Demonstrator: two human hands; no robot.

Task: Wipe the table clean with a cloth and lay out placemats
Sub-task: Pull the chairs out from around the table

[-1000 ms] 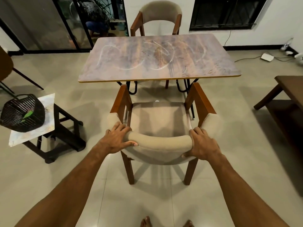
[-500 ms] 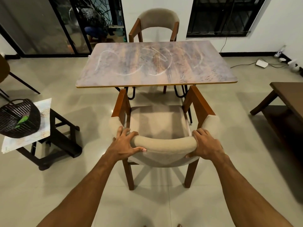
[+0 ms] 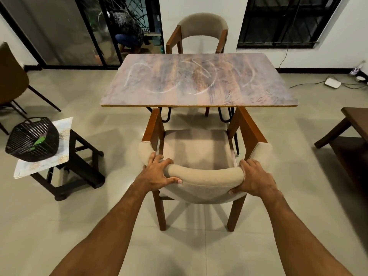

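The table [image 3: 199, 80] has a brown marbled top marked with white looping smears. A wooden chair [image 3: 203, 176] with beige padding stands between me and the table's near edge. My left hand [image 3: 157, 176] grips the left of its padded backrest, fingers over the top. My right hand [image 3: 253, 178] grips the right end of the same backrest. A black basket [image 3: 31, 140] with something green inside sits on a pale mat [image 3: 61, 130] on a low dark stand at the left.
A second beige chair [image 3: 201, 32] stands at the table's far side. A dark wooden bench [image 3: 352, 132] is at the right. A brown chair [image 3: 10, 80] is at the far left. A person crouches behind the glass door [image 3: 127, 34]. Cables [image 3: 332, 82] lie on the floor at the right wall.
The chair has slid back from the table towards me, with both hands still gripping its backrest. The view has tilted up slightly.
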